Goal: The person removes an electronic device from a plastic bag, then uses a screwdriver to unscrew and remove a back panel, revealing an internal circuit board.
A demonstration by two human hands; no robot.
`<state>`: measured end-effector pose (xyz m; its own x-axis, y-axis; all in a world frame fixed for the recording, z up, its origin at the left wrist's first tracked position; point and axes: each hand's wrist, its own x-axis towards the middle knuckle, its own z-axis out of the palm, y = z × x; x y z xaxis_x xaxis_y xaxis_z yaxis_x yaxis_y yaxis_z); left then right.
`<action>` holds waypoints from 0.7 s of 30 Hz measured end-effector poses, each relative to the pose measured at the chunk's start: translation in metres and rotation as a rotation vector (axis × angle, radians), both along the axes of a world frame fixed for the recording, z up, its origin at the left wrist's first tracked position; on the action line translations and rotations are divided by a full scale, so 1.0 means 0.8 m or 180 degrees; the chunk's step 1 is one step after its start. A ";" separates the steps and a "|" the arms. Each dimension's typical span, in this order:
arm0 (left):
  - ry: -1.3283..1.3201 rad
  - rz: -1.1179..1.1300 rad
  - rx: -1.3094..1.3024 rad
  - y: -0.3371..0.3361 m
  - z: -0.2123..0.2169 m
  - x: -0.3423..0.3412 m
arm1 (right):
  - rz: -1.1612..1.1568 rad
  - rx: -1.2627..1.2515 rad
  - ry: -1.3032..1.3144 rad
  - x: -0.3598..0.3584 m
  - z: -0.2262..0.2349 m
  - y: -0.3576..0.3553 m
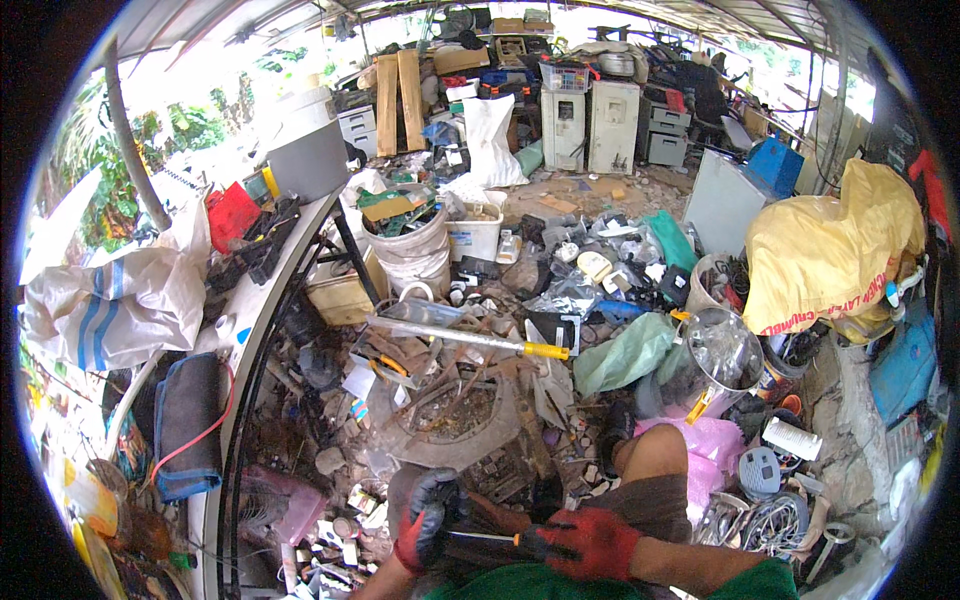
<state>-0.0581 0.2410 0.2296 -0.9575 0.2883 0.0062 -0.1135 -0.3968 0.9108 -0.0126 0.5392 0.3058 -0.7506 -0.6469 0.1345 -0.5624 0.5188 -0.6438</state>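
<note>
Table [207,520]: folded dark cloth [187,420]; grey bin [305,165] toward the far end.
Far ground [640,200]: two pale cabinets [565,130] side by side, white sack [490,140].
Middle ground: white bucket [412,265], loose mixed scrap [595,265].
Right ground: pink bag [715,450].

Open-sided scrap yard or salvage workshop: metal roof [190,30], bucket [415,265] of circuit boards [425,201], junk heap [598,268] right of bucket, old cabinets [614,130] behind it, striped sack [130,300] left.
</note>
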 end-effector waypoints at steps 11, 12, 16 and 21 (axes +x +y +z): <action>-0.1077 0.0466 0.1949 0.023 -0.015 0.006 | -0.1247 -0.1828 -0.0624 0.004 0.015 -0.008; -0.0975 0.0621 0.1679 0.023 -0.015 0.007 | -0.1191 -0.1736 -0.0752 0.002 0.019 -0.007; -0.0938 0.0869 0.1234 0.015 -0.032 0.016 | -0.1063 -0.0193 -0.1451 -0.009 0.012 0.017; -0.1130 0.0762 0.1384 0.021 -0.028 0.022 | -0.0481 -0.0724 -0.0765 -0.012 0.013 0.021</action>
<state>-0.0407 0.2578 0.2073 -0.9606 0.1073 -0.2565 -0.2422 -0.7759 0.5825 -0.0218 0.5562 0.3161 -0.8632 -0.5000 0.0704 -0.3090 0.4128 -0.8568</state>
